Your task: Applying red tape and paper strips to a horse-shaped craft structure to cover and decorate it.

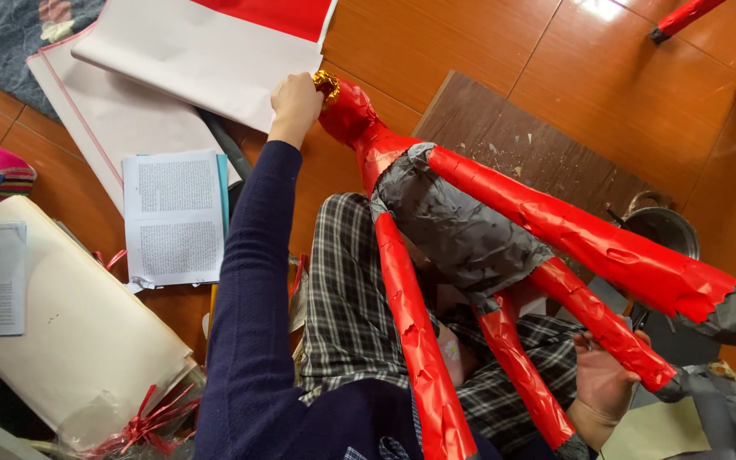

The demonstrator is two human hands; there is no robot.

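A large papier-mâché figure (pixel 462 230), wrapped in red and grey paper with four long red limbs, lies across the person's lap over checked trousers (pixel 347 298). White paper sheets (pixel 189 60) and an open printed booklet (pixel 172 217) lie on the orange tiled floor (pixel 470 43) to the left. The right hand (pixel 602 383) cups one red limb from below, fingers loosely curled around it. The left hand (pixel 296 102) is clenched at the figure's head, pinching a small gold foil piece (pixel 327 83).

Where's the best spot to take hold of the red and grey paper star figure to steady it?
Probably the grey middle body, from the right side: it is the thickest part, where the red cones meet. The left hand holds the gold-tipped end, the right hand a lower cone.
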